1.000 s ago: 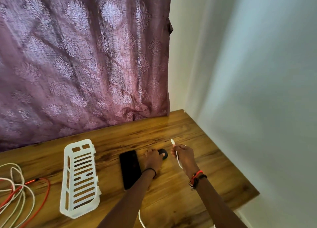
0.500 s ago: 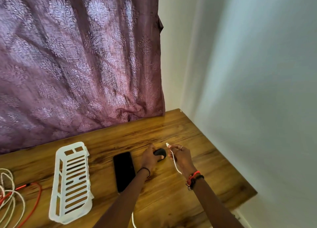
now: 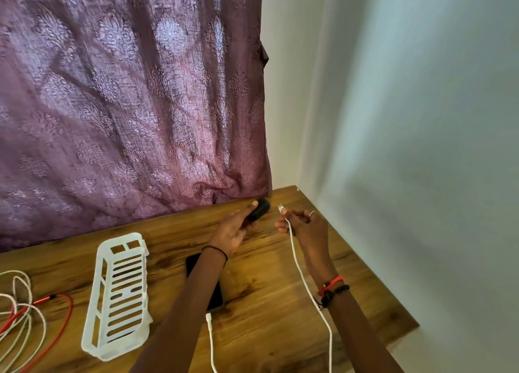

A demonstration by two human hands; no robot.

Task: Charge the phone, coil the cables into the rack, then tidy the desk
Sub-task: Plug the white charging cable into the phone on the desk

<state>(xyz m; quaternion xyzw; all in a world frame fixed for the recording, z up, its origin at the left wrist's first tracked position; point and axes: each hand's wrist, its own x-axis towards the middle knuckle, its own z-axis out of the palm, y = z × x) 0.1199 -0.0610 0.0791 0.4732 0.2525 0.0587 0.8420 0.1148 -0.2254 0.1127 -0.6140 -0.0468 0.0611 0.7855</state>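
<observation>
Tabletop (image 3: 266, 302) fills the lower frame, with the curtain (image 3: 126, 105) hanging behind it across the upper left and the wall (image 3: 421, 147) running down the right. At the far lower left, loose cables (image 3: 25, 311) lie against the frame edge. Just right of them is the rack (image 3: 119, 299), lying front to back. Right of the rack, at lower centre, the phone (image 3: 193, 264) lies flat, mostly under the left forearm. A lead (image 3: 210, 333) meets its lower end and runs off the bottom edge. Above the phone, near the curtain's foot, the left hand (image 3: 233, 232) holds a charger plug (image 3: 261, 208). Just right of it, with a gap between, the right hand (image 3: 307, 229) pinches the end of a cable (image 3: 302, 277), which trails down beside the right forearm.
</observation>
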